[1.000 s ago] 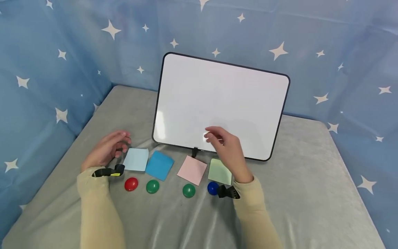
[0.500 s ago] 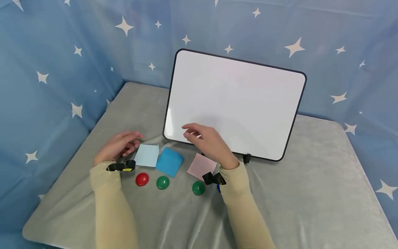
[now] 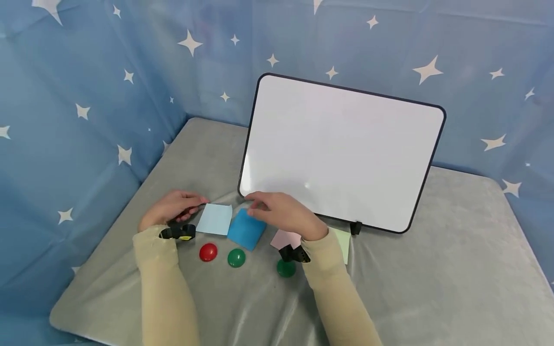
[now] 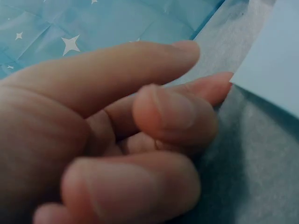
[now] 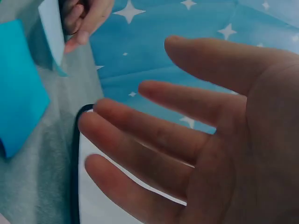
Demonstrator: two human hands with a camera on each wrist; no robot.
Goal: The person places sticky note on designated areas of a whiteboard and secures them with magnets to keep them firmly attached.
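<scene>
"What does the head view give?"
"The left hand [image 3: 172,206] is at a corner of the pale blue note [image 3: 215,219] on the grey counter [image 3: 437,283]; the right hand [image 3: 283,211] is by the blue note [image 3: 245,231], in front of the whiteboard [image 3: 346,149]."
"Left wrist?"
"Fingers [image 4: 175,114] loosely curled, thumb apart, one fingertip right at that note's corner."
"Right wrist?"
"Fingers [image 5: 133,151] stretched out, thumb wide, the blue note beyond their tips."

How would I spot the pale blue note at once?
Find the big whiteboard and its lower left corner. On the grey cloth near that corner, by the left hand and beyond the red disc, lies the pale blue note, much lighter than the deeper blue note beside it.
</scene>
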